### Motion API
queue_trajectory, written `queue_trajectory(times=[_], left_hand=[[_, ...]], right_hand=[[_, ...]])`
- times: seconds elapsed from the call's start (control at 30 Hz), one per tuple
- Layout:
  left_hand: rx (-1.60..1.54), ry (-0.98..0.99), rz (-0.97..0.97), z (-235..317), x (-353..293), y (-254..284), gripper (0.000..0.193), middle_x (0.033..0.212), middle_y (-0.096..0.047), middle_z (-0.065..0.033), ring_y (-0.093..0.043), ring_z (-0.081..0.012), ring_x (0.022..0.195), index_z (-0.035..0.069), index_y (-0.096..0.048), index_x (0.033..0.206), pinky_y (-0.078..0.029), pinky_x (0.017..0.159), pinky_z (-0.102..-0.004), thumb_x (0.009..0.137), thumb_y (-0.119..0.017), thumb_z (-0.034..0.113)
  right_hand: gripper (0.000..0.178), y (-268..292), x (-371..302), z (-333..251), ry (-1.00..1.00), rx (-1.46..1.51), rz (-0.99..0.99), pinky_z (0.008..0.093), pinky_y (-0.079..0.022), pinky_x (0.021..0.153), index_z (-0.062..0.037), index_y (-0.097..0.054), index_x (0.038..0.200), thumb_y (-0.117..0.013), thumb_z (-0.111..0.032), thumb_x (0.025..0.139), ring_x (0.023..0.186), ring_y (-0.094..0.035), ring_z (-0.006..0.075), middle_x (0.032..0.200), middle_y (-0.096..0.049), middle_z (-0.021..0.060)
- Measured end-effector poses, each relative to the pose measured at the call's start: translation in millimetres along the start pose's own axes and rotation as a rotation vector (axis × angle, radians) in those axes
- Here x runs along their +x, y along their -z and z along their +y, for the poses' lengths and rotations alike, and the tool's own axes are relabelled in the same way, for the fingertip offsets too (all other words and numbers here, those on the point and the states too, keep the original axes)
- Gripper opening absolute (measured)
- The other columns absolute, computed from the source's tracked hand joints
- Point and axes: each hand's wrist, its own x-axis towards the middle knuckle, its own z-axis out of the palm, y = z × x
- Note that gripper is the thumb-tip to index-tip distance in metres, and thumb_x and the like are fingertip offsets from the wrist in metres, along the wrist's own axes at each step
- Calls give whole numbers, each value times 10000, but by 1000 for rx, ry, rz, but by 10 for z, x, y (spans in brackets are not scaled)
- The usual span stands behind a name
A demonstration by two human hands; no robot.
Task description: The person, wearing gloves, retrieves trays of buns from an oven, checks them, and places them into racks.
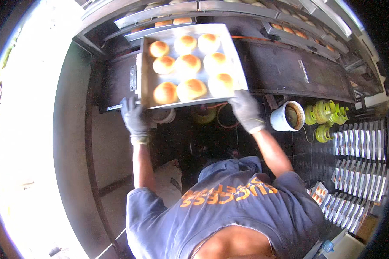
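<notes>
The gloved left hand (135, 118) and gloved right hand (246, 112) seem to pinch the near corners of a square metal tray (229, 47) by the dark oven (272, 64), set wide apart probably so its nine round buns (188, 64) stay steady.

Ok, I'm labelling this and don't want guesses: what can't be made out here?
In the head view:
Left hand: exact contact with the tray, blurred.
Pale container: upper part hidden by the tray.
Upper buns: cut off by the top edge.
Metal rows at right: contents too small.
</notes>
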Motion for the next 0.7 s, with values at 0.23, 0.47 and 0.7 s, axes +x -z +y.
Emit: queue_trajectory(times=[0.23, 0.47, 0.7], left_hand=[[-3, 510, 95, -1183, -429, -320, 432, 1294, -565, -287, -527, -451, 1231, 126, -603, 1224, -454, 1006, -492, 803, -685, 180], [-14, 964, 95, 508, -902, -1018, 802, 1549, -264, -300, -322, -453, 1417, 99, -266, 1542, -377, 1128, -505, 917, -640, 434], [-454, 1266, -471, 2270, -2445, -1649, 702, 1496, -373, -242, -363, -396, 1371, 6, -347, 1454, -274, 1149, -430, 919, -639, 354]], right_hand=[[325, -835, 232, -680, 100, 165, -261, 437, -522, 801, -26, -582, 1116, -700, -92, 820, 963, -623, 382, 1036, -621, 181], [312, 339, -55, 660, 85, 86, -46, 419, -511, 895, -55, -613, 1115, -720, -114, 827, 1060, -614, 355, 1118, -630, 166], [436, 2391, 694, 3565, -395, -101, 51, 383, -509, 935, 2, -581, 1282, -653, -216, 911, 1130, -644, 330, 1223, -652, 207]])
